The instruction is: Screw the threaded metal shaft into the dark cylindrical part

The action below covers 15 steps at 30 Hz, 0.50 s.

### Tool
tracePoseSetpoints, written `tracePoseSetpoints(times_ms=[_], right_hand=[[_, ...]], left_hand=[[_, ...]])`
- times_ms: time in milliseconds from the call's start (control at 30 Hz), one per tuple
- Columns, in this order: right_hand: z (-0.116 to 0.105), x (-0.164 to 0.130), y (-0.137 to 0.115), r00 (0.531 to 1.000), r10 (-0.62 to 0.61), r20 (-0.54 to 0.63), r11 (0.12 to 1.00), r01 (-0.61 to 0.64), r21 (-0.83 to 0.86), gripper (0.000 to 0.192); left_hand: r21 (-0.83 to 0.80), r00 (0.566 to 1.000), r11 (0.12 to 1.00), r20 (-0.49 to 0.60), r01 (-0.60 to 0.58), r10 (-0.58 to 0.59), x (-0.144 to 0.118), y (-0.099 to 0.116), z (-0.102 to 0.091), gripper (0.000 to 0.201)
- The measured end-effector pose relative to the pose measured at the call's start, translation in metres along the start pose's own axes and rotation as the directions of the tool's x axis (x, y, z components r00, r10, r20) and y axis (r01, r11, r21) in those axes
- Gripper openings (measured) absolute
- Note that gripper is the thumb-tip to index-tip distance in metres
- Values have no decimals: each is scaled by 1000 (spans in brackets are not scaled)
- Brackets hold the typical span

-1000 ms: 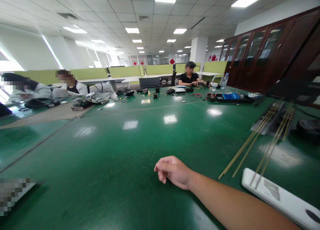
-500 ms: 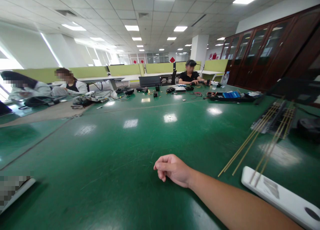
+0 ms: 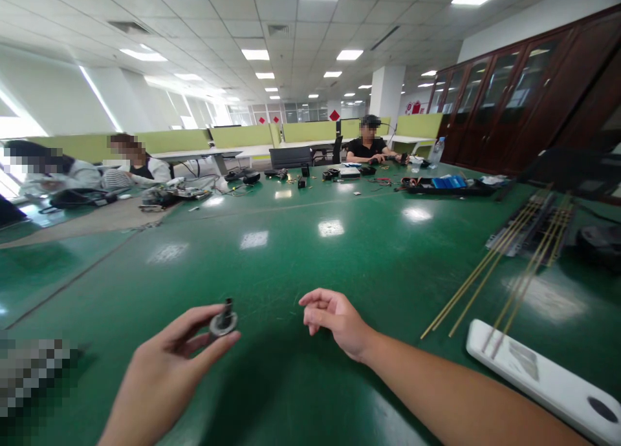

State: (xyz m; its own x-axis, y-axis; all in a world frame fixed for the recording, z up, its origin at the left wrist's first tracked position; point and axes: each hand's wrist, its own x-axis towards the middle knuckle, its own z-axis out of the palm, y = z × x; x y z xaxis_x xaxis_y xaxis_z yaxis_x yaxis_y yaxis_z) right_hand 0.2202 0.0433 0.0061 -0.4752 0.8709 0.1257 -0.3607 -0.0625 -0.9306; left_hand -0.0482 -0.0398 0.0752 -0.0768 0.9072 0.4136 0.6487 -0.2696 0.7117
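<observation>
Left hand (image 3: 165, 368) pinches small grey flanged metal part (image 3: 224, 319) between thumb and fingertips, above green table (image 3: 272, 239); right hand (image 3: 334, 320) just beside it, fingers loosely curled, holding nothing

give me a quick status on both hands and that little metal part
Left hand pinching small metal part above the green table. Right hand empty, fingers loosely open, beside it. Brass rods lie off right, nothing between the hands.

The small round part (image 3: 223, 319) sat in the left hand (image 3: 162, 368), just left of the right hand (image 3: 334, 320). Thin rods (image 3: 490, 268) and a flat bar (image 3: 538, 375) lay on the counter (image 3: 291, 239), right of both hands.
</observation>
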Motion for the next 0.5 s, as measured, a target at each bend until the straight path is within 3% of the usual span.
tracePoseSetpoints(times_ms=[100, 233, 367, 500], right_hand=[[-2, -1, 1, 987, -133, -92, 970, 110, -218, 39], [-1, -4, 5, 987, -146, -73, 859, 90, -505, 63], [2, -6, 4, 990, -141, -30, 797, 95, -597, 55], [5, -5, 0, 991, -136, -17, 775, 96, -624, 46]], left_hand=[[-8, 975, 991, 180, -130, 130, 22, 6, 46, 36], [27, 947, 963, 188, -269, 260, 23, -1, 85, 32], [-19, 944, 959, 171, -283, 282, 13, -15, 87, 32], [-34, 905, 929, 213, -369, 368, 9, -21, 82, 25]])
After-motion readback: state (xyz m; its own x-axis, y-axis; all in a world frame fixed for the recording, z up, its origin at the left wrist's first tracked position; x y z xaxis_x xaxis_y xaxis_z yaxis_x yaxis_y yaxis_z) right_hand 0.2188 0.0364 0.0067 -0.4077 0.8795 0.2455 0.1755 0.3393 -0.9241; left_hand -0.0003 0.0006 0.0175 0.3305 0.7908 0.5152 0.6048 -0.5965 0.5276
